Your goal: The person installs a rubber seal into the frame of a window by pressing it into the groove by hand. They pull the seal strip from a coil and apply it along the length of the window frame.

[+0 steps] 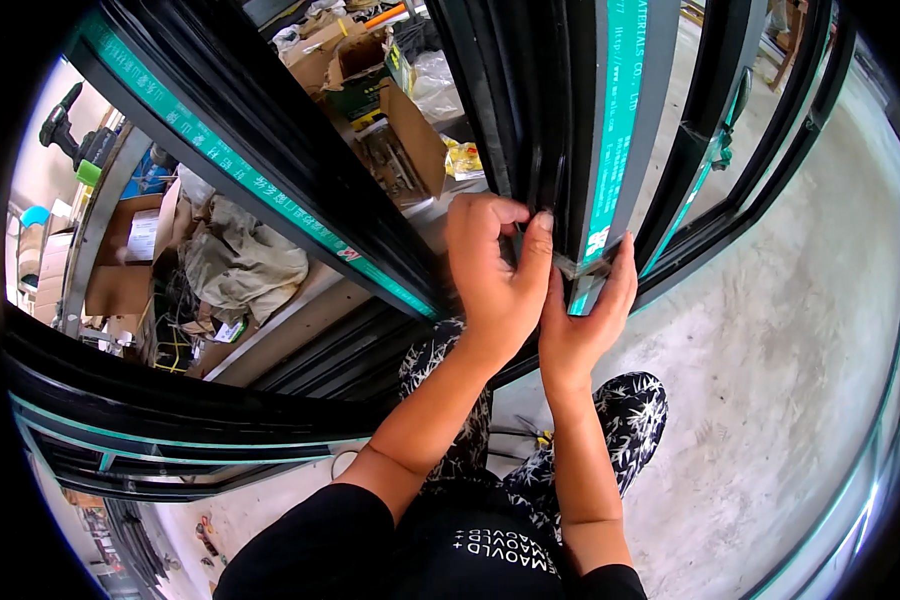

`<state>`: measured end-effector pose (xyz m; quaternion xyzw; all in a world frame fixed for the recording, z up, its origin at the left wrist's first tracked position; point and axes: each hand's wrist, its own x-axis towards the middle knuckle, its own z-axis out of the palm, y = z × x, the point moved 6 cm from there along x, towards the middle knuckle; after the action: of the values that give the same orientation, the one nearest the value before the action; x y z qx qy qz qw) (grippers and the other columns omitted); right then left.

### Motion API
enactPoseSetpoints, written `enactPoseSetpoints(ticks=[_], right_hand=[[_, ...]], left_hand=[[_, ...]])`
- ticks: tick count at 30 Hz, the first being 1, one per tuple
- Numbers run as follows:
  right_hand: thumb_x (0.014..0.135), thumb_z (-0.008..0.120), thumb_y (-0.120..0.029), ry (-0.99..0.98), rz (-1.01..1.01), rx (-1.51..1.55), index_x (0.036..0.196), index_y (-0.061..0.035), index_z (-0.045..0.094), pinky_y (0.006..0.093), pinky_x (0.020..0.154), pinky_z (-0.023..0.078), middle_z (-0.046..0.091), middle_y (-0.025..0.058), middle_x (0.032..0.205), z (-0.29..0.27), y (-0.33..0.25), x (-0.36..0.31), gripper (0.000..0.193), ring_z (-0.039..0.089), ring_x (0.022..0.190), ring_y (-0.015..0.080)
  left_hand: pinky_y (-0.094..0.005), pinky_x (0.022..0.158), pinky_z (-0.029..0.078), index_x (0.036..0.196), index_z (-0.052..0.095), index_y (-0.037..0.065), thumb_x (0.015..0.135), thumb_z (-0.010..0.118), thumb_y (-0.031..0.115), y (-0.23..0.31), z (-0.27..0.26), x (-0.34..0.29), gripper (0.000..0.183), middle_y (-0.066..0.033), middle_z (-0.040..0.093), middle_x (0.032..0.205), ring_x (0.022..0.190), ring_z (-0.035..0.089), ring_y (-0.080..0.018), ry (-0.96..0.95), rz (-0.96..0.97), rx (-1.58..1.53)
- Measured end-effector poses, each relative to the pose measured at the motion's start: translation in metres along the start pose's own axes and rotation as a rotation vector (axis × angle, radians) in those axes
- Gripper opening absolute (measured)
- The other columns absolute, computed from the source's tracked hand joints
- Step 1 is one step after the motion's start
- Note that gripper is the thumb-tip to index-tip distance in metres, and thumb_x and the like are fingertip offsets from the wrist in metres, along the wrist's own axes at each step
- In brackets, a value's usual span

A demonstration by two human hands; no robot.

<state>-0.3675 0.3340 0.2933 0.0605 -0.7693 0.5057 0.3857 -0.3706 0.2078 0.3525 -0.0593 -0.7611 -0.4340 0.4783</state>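
A dark grey aluminium frame profile [640, 130] with teal protective film stands in front of me, its lower end between my hands. My right hand [582, 335] grips that end, the thumb on its left side and the fingers along its right side. My left hand [495, 275] is bent in a pinch at the black grooved side [535, 120] of the profile, thumb tip and curled fingers against the edge. Whatever small part lies between those fingertips is hidden. Another dark frame bar [240, 170] with teal film slants down from the upper left.
Behind the bars a workbench holds cardboard boxes [410, 135], a crumpled grey cloth [240, 255] and a cordless drill [80, 135]. More black frames [210, 430] lie low at the left. Further bars [705, 130] stand at the right above a grey concrete floor [760, 400].
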Motion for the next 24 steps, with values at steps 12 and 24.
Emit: enactPoseSetpoints(ticks=[12,24], right_hand=[[0.078,0.081,-0.010,0.020,-0.025,-0.056,0.146,0.0063,0.045,0.0461,0.099,0.043,0.059,0.0218,0.126,0.002,0.005,-0.001,0.078,0.055,0.112,0.0389],[0.076,0.084,-0.007,-0.039,-0.019,0.027,0.148,0.0036,0.044,0.0455,0.102,0.044,0.061,0.0219,0.129,-0.004,0.008,0.000,0.083,0.056,0.118,0.0405]], left_hand=[[-0.0282,0.075,0.041,0.091,0.053,0.003,0.091,0.073,0.005,-0.009,0.001,-0.001,0.021,-0.0044,0.050,0.091,0.081,0.048,-0.0148,-0.085,-0.057,-0.157],[-0.0332,0.080,0.047,0.091,0.062,-0.002,0.087,0.078,0.011,-0.020,-0.009,-0.011,0.021,-0.0099,0.058,0.094,0.088,0.058,-0.0247,-0.369,-0.116,-0.049]])
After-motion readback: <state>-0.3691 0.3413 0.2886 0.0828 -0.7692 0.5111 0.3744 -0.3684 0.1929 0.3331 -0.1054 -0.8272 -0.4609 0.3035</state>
